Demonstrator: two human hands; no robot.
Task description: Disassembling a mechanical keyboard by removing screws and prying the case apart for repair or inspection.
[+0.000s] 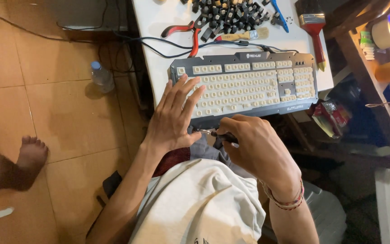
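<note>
The right hand point(253, 144) grips a small tool point(222, 134) at the keyboard's point(249, 83) near edge. Just left of the grip, the left hand point(172, 117) lies on the keyboard. Beyond it on the table point(159, 27) lie pliers point(188, 31), loose keycaps point(231, 13) and brushes point(314, 27). Far left, a bottle point(101, 77) stands on the floor point(59, 108).

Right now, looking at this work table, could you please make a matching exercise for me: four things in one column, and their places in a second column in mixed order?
Things:
1. keyboard
2. left hand
3. plastic bottle
4. pliers

Places:
A. standing on the tiled floor, left of the table
B. lying on the white table beyond the keyboard, beside the heap of dark keycaps
C. resting flat on the keyboard's left end
D. at the table's near edge, its keycaps removed

Pairs: 1-D, 2-C, 3-A, 4-B
</note>
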